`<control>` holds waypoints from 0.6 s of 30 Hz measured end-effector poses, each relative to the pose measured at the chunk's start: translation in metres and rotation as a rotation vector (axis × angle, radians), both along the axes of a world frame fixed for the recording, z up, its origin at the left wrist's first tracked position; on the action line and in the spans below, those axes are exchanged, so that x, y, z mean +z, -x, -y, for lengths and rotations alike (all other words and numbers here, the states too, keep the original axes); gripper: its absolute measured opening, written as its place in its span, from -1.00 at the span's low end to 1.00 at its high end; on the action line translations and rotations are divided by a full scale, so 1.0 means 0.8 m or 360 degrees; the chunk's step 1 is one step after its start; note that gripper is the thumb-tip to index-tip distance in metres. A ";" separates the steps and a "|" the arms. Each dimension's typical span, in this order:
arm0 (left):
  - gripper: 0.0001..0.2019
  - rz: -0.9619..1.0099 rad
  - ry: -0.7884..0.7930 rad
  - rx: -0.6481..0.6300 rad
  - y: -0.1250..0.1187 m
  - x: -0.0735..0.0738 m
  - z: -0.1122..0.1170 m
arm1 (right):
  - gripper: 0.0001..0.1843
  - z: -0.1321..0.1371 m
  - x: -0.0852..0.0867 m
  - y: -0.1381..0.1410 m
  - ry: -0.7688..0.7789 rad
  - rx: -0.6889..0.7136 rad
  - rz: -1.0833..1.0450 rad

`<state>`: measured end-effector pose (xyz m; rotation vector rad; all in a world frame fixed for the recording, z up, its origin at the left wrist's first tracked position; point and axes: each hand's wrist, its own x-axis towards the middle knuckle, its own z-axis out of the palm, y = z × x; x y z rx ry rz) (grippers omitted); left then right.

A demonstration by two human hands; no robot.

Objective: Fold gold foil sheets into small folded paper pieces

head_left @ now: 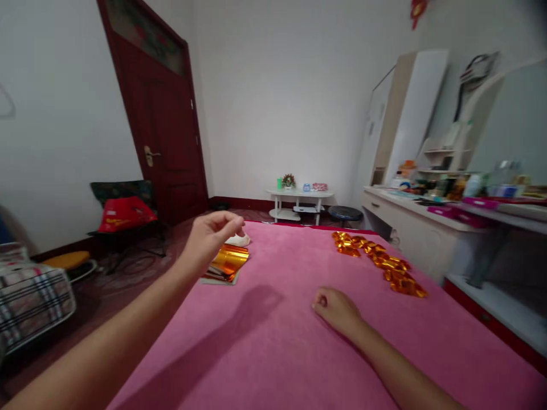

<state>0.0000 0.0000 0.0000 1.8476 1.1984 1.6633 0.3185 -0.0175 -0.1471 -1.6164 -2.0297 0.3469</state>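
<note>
My left hand (211,236) hovers above a stack of shiny gold foil sheets (227,262) at the left edge of the pink cloth-covered table (273,341). Its fingers are curled together in a loose pinch; nothing shows between them. A small white object (239,240) lies just past the stack, partly hidden by my fingers. My right hand (335,310) rests on the pink cloth near the middle, closed in a loose fist. A row of several folded gold foil pieces (378,262) runs along the far right side of the table.
A dark red door (160,119) stands at the left, with a chair holding a red bag (123,213) beside it. A small white side table (299,202) and a stool (345,214) stand at the back. A cluttered dresser (431,216) lines the right wall.
</note>
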 end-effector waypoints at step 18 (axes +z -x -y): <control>-0.75 -0.1223 0.0453 0.0005 0.106 -0.123 -0.067 | -0.80 0.012 -0.004 -0.003 0.0069 -0.0024 -0.0057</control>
